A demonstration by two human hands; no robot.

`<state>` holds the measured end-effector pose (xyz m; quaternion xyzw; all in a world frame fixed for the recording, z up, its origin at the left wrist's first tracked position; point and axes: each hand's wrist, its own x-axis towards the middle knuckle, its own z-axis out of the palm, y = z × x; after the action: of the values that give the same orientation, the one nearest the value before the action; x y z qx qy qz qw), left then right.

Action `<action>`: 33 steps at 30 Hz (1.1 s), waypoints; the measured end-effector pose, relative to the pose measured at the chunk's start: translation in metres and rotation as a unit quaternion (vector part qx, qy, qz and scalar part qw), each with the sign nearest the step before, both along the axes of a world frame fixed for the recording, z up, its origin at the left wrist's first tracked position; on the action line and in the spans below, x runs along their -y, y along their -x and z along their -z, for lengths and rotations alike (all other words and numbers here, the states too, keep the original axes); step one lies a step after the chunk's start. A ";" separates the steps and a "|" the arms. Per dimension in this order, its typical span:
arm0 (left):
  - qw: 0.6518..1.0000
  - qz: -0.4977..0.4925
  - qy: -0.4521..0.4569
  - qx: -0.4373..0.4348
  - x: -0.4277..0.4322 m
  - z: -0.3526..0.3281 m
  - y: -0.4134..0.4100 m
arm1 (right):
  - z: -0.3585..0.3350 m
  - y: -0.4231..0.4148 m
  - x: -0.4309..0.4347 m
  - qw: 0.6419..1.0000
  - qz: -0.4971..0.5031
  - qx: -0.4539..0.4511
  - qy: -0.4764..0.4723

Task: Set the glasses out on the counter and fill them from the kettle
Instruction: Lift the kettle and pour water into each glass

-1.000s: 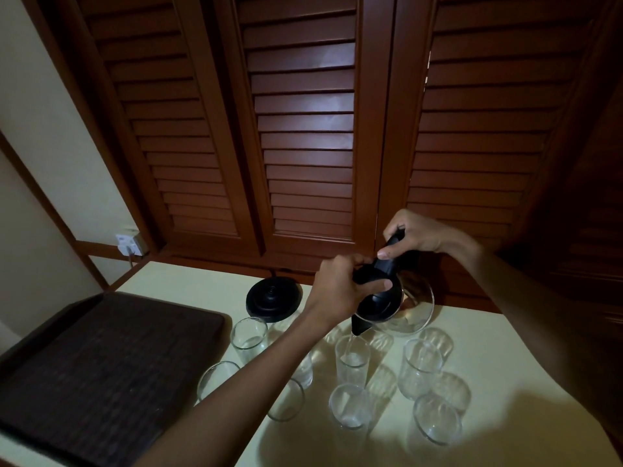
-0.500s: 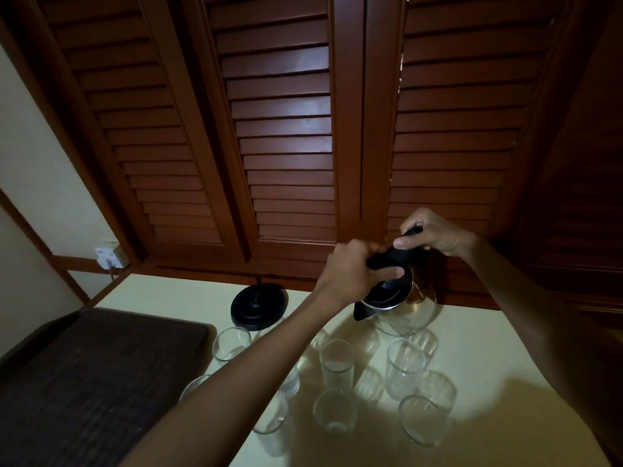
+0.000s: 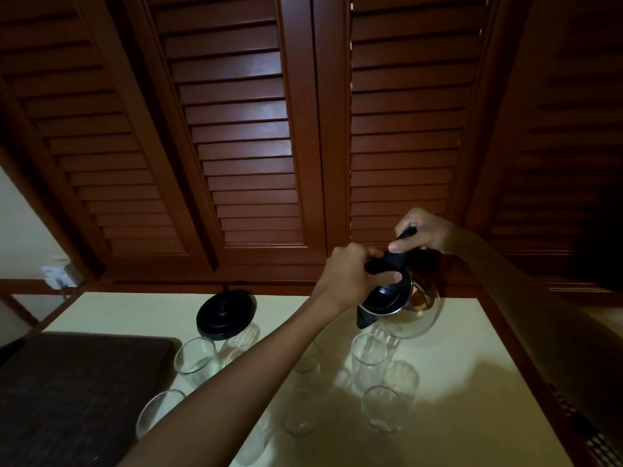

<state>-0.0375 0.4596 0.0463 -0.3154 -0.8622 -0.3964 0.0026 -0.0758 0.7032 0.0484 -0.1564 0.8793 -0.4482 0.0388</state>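
A glass kettle (image 3: 418,308) with a black lid and spout hangs tilted above the pale counter (image 3: 472,382), spout pointing down-left over a tall clear glass (image 3: 369,358). My right hand (image 3: 421,232) grips the black handle at the kettle's top. My left hand (image 3: 350,274) closes on the lid at the handle's front. Several clear glasses stand on the counter below, among them one (image 3: 382,409) at the front right, one (image 3: 195,358) at the left and one (image 3: 158,412) by the tray. My left forearm hides part of the group.
The kettle's black round base (image 3: 226,313) sits at the back of the counter. A dark woven tray (image 3: 74,392) fills the left side. Brown louvred shutters (image 3: 242,129) rise behind. A wall socket (image 3: 55,273) is at far left. The counter's wooden edge (image 3: 526,365) runs down the right.
The view has tilted upward, so the counter and glasses sit lower in the frame. The kettle has shifted right from the middle glass to the glass on its right, both hands still on it.
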 end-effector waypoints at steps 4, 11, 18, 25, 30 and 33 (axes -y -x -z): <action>1.000 0.004 -0.031 -0.001 -0.002 0.004 -0.005 | -0.007 -0.005 -0.001 1.000 -0.006 -0.002 -0.015; 0.999 -0.011 -0.048 0.008 -0.002 0.005 -0.013 | -0.016 -0.010 0.002 0.998 -0.033 -0.006 -0.046; 0.998 -0.018 -0.062 0.010 0.003 0.004 -0.020 | -0.025 -0.013 0.008 0.995 -0.066 -0.025 -0.073; 0.997 -0.027 -0.072 0.001 0.006 0.007 -0.025 | -0.031 -0.016 0.013 0.992 -0.072 -0.032 -0.101; 0.997 -0.033 -0.068 0.008 0.004 0.009 -0.025 | -0.032 -0.018 0.014 0.992 -0.074 -0.030 -0.100; 0.997 -0.035 -0.070 0.005 0.004 0.010 -0.024 | -0.034 -0.019 0.016 0.992 -0.069 -0.022 -0.099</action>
<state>-0.0132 0.4553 0.0360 -0.2823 -0.8427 -0.4572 0.0342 -0.0569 0.6870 0.0822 -0.2221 0.9072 -0.3513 0.0658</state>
